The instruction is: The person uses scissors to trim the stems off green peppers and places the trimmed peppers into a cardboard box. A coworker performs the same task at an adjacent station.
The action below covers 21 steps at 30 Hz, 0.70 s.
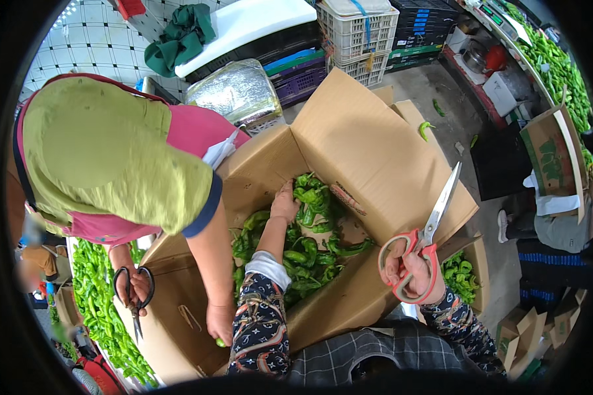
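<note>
A large open cardboard box (346,301) stands before me, with green peppers (301,256) lying inside. My left hand (285,201) reaches into it and touches peppers near the back wall; its fingertips are partly hidden, so I cannot tell whether it grips any. My right hand (410,269) holds red-handled scissors (440,207) above the box's right side, blades pointing up and nearly closed. At the left, a co-worker in a yellow-green head covering (89,138) leans over the box. One of their hands holds black-handled scissors (137,316); the other has a green pepper (221,342) at the box's left part.
Green peppers cover a long table (99,306) at the left and another at the upper right. A smaller box of peppers (459,276) sits beside me at right. Stacked plastic crates (358,29) and a foil-covered item (237,91) stand behind the large box. Another person is at far right.
</note>
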Tool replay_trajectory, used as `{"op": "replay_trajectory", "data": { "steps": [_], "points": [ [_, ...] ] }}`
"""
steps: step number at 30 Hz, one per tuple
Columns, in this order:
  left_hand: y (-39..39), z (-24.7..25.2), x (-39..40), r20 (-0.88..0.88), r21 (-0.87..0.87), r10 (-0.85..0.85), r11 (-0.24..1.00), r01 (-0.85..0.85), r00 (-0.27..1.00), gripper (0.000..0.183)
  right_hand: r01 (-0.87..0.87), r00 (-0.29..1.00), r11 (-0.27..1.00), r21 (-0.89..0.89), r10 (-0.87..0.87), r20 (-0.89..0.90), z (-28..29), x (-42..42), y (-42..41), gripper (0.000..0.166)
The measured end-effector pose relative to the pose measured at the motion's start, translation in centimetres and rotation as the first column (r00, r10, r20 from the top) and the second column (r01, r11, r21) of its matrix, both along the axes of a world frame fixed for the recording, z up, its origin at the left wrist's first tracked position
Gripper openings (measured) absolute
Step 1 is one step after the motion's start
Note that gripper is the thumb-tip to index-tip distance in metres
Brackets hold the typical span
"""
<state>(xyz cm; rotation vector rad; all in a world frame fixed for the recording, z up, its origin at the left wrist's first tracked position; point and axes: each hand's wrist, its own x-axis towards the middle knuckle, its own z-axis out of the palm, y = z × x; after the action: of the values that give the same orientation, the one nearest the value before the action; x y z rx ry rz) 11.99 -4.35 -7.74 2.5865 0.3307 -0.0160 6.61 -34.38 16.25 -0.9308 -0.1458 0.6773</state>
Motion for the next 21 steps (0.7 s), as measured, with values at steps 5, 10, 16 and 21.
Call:
{"op": "replay_trajectory", "data": {
  "steps": [5, 10, 16, 21],
  "points": [
    [0.2, 2.2, 2.1, -0.626, -0.009, 0.009, 1.0, -0.019, 0.78, 0.063, -0.054, 0.998, 0.997, -0.058, 0.052, -0.034, 0.0, 0.1, -0.4, 0.032],
    [-1.9, 3.8, -0.8, -0.38, 0.104, -0.151, 0.973, 0.205, 0.912, 0.057, -0.042, 0.999, 0.999, -0.029, 0.042, 0.01, -0.7, 0.1, -0.6, 0.033],
    [1.4, 1.6, -4.4, -0.381, -0.107, -0.276, 0.961, 0.255, 0.882, 0.056, -0.044, 0.999, 0.998, -0.036, 0.045, 0.029, -0.9, 0.0, -0.2, 0.034],
    [0.7, 6.3, -5.9, -0.471, -0.162, -0.255, 0.966, 0.202, 0.845, 0.052, -0.022, 0.999, 0.999, -0.025, 0.022, 0.032, -0.4, -0.2, -0.1, 0.034]
  ]
}}
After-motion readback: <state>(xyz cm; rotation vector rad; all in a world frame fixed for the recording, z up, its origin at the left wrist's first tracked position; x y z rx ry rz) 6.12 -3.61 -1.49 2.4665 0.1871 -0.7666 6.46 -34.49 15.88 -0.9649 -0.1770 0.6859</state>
